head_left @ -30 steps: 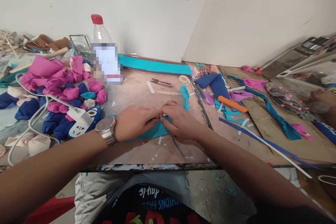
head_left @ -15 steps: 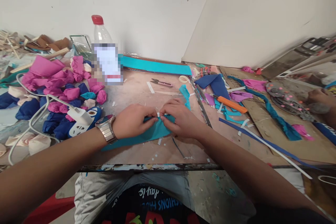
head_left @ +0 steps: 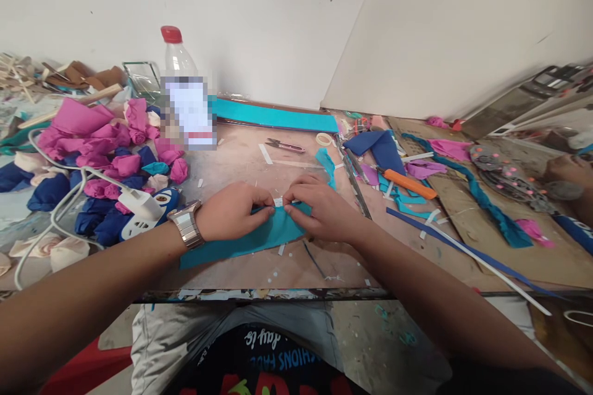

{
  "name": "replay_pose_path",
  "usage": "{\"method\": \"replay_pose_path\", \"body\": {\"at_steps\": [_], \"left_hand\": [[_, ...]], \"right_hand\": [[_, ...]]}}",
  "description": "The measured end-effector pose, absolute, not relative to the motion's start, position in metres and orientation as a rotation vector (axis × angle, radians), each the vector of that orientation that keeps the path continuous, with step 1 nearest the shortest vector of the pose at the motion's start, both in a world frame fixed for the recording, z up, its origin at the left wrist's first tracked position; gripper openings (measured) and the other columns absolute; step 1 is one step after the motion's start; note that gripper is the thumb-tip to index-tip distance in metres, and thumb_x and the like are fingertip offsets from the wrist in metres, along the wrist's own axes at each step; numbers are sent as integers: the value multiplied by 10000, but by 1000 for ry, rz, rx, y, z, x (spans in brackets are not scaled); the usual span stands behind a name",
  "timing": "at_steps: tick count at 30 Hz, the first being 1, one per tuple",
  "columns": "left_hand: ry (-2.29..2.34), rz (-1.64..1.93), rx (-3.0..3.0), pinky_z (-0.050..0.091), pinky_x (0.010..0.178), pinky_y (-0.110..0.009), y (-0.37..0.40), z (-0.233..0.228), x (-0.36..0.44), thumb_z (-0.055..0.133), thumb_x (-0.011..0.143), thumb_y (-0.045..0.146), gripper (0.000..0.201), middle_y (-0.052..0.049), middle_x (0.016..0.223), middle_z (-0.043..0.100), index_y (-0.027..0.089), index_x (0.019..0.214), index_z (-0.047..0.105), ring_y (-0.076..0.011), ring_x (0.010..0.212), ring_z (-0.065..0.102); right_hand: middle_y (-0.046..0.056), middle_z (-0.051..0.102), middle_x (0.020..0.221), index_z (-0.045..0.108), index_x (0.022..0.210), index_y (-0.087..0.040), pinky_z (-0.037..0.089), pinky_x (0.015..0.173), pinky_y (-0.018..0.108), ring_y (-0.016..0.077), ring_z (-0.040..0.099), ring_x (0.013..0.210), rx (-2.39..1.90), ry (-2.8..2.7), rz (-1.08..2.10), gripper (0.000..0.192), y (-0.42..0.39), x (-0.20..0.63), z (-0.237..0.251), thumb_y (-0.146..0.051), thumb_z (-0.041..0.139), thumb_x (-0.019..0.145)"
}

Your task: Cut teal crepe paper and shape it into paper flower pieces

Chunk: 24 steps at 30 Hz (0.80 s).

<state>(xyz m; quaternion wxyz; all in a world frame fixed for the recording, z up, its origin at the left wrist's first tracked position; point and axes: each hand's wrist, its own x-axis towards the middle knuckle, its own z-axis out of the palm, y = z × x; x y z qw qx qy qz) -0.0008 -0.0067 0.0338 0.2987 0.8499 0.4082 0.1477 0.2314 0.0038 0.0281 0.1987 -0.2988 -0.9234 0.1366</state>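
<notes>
At the centre of the frame, a person's left hand [head_left: 229, 213] and right hand [head_left: 324, 210] meet fingertip to fingertip over a flat teal foam strip [head_left: 245, 239] lying on the worn, scrap-strewn table [head_left: 259, 268], both pinching its upper edge beside a small white tab [head_left: 278, 202]. The work appears to be at the folding or taping stage; the next move would call for a steady hold on the edge while the tab is pressed or peeled. What the tab is, tape or backing paper, cannot be made out, and the fingertips hide the seam. At upper left, a heap of pink and navy foam rolls [head_left: 111, 157] crowds a plastic bottle with a red cap [head_left: 178, 83], its label blurred.
</notes>
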Motion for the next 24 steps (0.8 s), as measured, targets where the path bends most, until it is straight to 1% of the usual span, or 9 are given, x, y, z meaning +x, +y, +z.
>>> {"method": "replay_pose_path", "body": {"at_steps": [4, 8, 11, 16, 21, 24], "left_hand": [[1040, 413, 2252, 333, 610, -262, -6, 32, -1, 541, 935, 283, 223, 3, 724, 692, 174, 844, 713, -128, 624, 533], [1034, 402, 2222, 309, 581, -260, -5, 31, -1, 548, 932, 312, 231, 15, 662, 628, 174, 833, 704, -121, 593, 490], [1020, 384, 2193, 292, 564, -259, -5, 31, -2, 538, 940, 323, 253, 24, 624, 579, 172, 805, 689, -116, 578, 453], [976, 394, 2155, 293, 568, -257, -5, 29, -2, 512, 962, 353, 296, 22, 642, 577, 167, 814, 687, -117, 591, 434], [975, 377, 2132, 297, 564, -251, -3, 28, -2, 518, 945, 337, 292, 27, 616, 521, 157, 793, 691, -116, 590, 410], [951, 382, 2077, 319, 578, -248, -1, 27, -3, 503, 927, 291, 268, 23, 650, 553, 157, 858, 725, -123, 622, 447]], "right_hand": [[68, 730, 921, 669, 977, -196, 439, 911, 421, 247, 631, 946, -788, -2595, 401, 134, 3, 231, 28, -283, 568, 969], [56, 730, 876, 673, 932, -197, 462, 858, 389, 231, 641, 890, -809, -2567, 410, 98, 4, 231, 25, -250, 592, 947], [59, 733, 882, 678, 914, -193, 473, 819, 377, 227, 642, 871, -825, -2539, 412, 95, 4, 230, 24, -248, 603, 936], [56, 752, 886, 700, 932, -206, 490, 809, 368, 219, 661, 863, -785, -2489, 422, 81, 3, 230, 21, -233, 623, 927], [44, 763, 867, 714, 915, -214, 501, 795, 366, 208, 667, 838, -737, -2450, 413, 74, 5, 230, 18, -234, 644, 927], [39, 774, 876, 715, 943, -219, 505, 807, 373, 204, 676, 835, -696, -2444, 393, 74, 6, 230, 17, -235, 643, 939]]}}
